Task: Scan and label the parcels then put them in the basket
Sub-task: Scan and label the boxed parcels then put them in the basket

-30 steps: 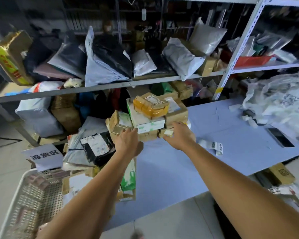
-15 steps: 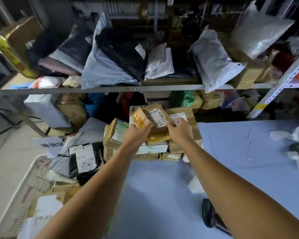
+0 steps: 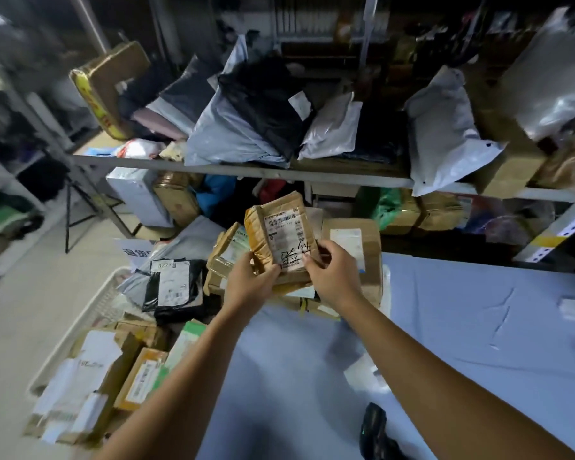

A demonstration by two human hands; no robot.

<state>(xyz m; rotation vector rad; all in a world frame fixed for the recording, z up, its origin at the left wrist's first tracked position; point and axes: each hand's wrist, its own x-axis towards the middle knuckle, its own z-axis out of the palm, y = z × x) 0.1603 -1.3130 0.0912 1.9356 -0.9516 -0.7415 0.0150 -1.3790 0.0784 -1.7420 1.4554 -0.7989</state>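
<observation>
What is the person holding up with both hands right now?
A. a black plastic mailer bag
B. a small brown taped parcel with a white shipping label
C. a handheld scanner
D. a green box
B: the left hand and right hand grip the lower edge of a small brown taped parcel, its white label with barcode and handwriting facing the camera.

Parcel stack (image 3: pixel 352 247) on table (image 3: pixel 478 327); basket (image 3: pixel 77 330) left, shelf (image 3: pixel 312 175) behind.
</observation>
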